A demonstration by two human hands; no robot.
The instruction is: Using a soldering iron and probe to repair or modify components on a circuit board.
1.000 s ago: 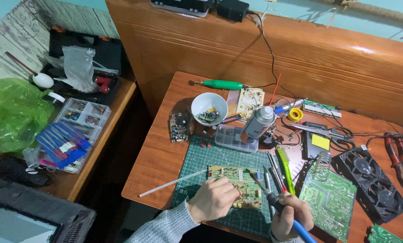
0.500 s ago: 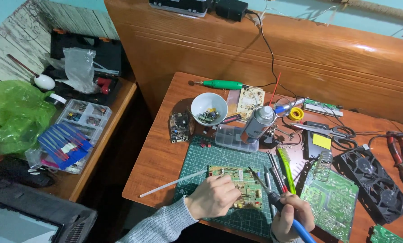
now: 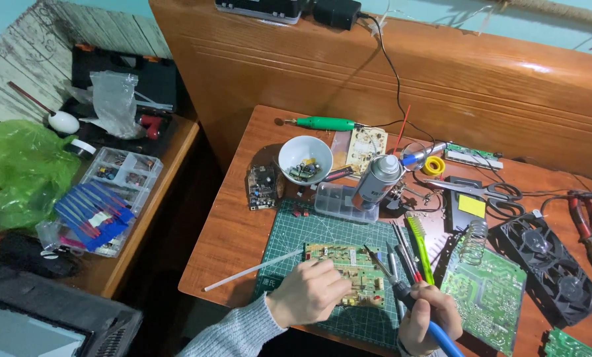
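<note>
The board [image 3: 349, 274] lies flat on the green mat [image 3: 309, 228] near the table's front edge. The left hand [image 3: 307, 292] presses its left part. The right hand [image 3: 429, 318] grips the iron [image 3: 402, 294], whose tip points up-left over the board's right half.

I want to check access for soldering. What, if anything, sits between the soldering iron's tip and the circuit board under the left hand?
Nothing visible. The soldering iron in the right hand points its tip at the circuit board, which the left hand steadies from the other side on the green cutting mat.
</note>
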